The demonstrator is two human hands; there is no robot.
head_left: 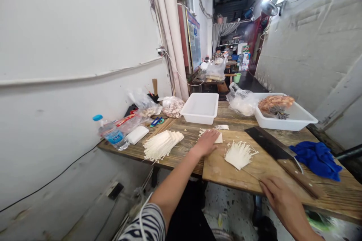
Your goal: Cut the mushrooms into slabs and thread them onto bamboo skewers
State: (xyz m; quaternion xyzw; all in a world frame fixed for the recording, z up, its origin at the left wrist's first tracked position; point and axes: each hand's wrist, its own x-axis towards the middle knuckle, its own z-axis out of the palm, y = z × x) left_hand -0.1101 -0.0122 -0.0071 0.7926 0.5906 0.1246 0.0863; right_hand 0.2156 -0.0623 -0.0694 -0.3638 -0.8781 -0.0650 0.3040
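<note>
My left hand [207, 142] lies palm down on a small bunch of enoki mushrooms [218, 138] at the far left edge of the wooden cutting board [226, 169]; its fingers are closed loosely over them. My right hand [279, 196] rests near the board's front edge with its fingers curled, pinching one end of a thin bamboo skewer [250, 174]. A fanned bunch of enoki [239, 154] lies on the board between my hands. A dark cleaver [267, 143] lies flat on the board, to the right of the mushrooms.
A larger pile of enoki [161, 145] lies on the table to the left. Behind are an empty white tub [200, 107], a white tray with skewered food [285, 115], plastic bags [241, 101], a water bottle [111, 132] and a blue cloth [318, 158]. Walls close in on both sides.
</note>
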